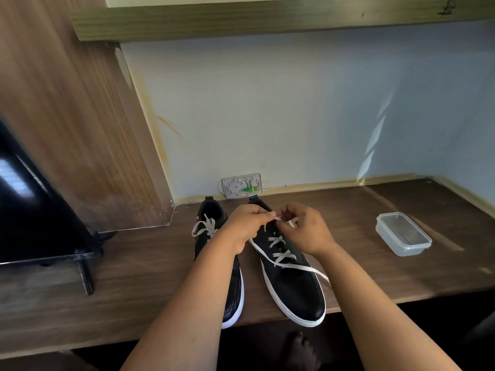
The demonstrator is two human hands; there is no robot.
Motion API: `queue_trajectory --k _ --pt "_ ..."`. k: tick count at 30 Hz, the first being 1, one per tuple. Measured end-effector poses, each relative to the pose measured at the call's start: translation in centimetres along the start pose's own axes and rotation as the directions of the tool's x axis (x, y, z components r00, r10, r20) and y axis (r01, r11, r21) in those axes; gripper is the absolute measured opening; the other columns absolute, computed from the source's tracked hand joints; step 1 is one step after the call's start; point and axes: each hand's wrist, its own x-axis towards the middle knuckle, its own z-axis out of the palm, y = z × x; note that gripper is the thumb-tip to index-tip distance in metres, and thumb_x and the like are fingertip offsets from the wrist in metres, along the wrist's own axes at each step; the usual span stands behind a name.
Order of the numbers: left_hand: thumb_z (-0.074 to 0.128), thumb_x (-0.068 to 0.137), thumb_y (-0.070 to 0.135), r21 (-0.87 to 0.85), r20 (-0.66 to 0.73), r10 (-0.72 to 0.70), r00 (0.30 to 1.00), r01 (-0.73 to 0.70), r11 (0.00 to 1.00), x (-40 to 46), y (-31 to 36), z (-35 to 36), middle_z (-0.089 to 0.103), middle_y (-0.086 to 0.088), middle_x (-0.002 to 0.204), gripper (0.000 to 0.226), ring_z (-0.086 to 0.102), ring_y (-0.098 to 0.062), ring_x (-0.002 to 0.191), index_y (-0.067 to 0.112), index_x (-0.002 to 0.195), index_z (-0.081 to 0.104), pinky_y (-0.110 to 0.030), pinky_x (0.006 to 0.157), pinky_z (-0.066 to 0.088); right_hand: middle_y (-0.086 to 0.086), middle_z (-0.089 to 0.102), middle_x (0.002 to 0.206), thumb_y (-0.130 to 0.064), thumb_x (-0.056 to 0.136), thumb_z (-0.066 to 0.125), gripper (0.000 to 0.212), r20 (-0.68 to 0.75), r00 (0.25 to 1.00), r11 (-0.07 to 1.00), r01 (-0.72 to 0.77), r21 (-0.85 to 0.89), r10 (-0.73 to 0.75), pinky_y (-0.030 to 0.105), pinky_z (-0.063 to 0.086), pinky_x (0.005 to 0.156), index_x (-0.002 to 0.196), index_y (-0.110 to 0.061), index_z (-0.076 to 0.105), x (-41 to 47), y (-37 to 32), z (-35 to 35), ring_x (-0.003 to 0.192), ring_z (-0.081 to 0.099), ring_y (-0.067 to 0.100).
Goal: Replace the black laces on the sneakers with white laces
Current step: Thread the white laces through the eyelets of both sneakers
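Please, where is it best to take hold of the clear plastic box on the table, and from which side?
Probably from above, across the short width of the clear plastic box: thumb on one long wall, fingers on the opposite one, just below the lid's rim. It sits flat and apart from the sneakers, so both long sides look free.

My left hand (247, 226) and right hand (305, 228) pinch the white lace (292, 265), seemingly near the right sneaker's (294, 287) top eyelets.

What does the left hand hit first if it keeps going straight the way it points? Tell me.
Likely the right hand: the left hand points rightward across the right sneaker, pinching the white lace, and the two hands' fingertips almost meet there. Depth is unclear from this one view.
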Motion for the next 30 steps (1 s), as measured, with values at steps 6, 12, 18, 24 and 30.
queue_trajectory --k 6,12,18,24,30 --pt "0.067 0.09 0.023 0.316 -0.025 0.142 0.99 -0.126 0.94 0.1 -0.6 -0.4 0.067 -0.004 0.091 0.012 0.058 -0.014 0.088 0.011 0.091 0.071 -0.021 0.067 0.043 0.008 0.058 0.064 -0.015 0.081 0.052 0.026 -0.021 0.976 0.975 -0.219 -0.03 0.219 0.031 0.034 0.059 0.057 -0.011 0.06 0.0 1.7 -5.6 0.064 0.048 0.021" --pt "0.06 0.095 0.026 0.467 0.037 0.126 0.991 -0.129 0.875 0.1 -0.6 -0.8 0.062 0.002 0.088 0.018 0.056 -0.015 0.089 0.013 0.097 0.073 -0.028 0.078 0.042 0.008 0.051 0.059 0.004 0.081 0.038 0.03 0.082 0.767 0.636 -0.582 0.507 0.636 0.029 0.034 0.055 0.059 -0.009 0.055 -0.7 4.7 -9.4 0.057 0.044 0.019" --pt "0.057 0.096 0.025 0.423 0.09 0.104 0.99 -0.133 0.896 -0.5 -0.1 0.1 0.063 0.002 0.091 0.017 0.056 -0.011 0.087 0.015 0.094 0.071 -0.024 0.074 0.041 -0.008 0.069 0.101 -0.041 0.084 0.067 0.027 0.399 0.839 0.911 -0.412 0.018 0.371 0.029 0.046 0.088 0.104 -0.022 0.07 -1.1 1.9 -4.2 0.096 0.061 0.01" --pt "0.057 0.095 0.024 0.406 0.058 0.137 0.989 -0.148 0.902 -0.8 -0.3 0.8 0.065 0.002 0.093 0.019 0.058 -0.015 0.093 0.023 0.079 0.067 -0.031 0.085 0.045 -0.008 0.053 0.057 -0.034 0.093 0.062 0.029 0.255 0.936 0.96 -0.269 0.077 0.242 0.022 0.037 0.055 0.07 -0.015 0.06 -0.9 0.1 -0.1 0.055 0.046 0.007" --pt "0.062 0.093 0.024 0.483 0.028 0.086 0.996 -0.088 0.871 -1.1 -0.1 -1.5 0.067 0.0 0.098 0.015 0.058 -0.015 0.095 0.016 0.097 0.074 -0.027 0.079 0.043 -0.001 0.052 0.056 -0.032 0.096 0.057 0.031 0.236 0.921 0.898 -0.365 0.245 0.31 0.03 0.046 0.065 0.076 -0.011 0.068 -0.6 2.5 -1.4 0.056 0.047 0.013"
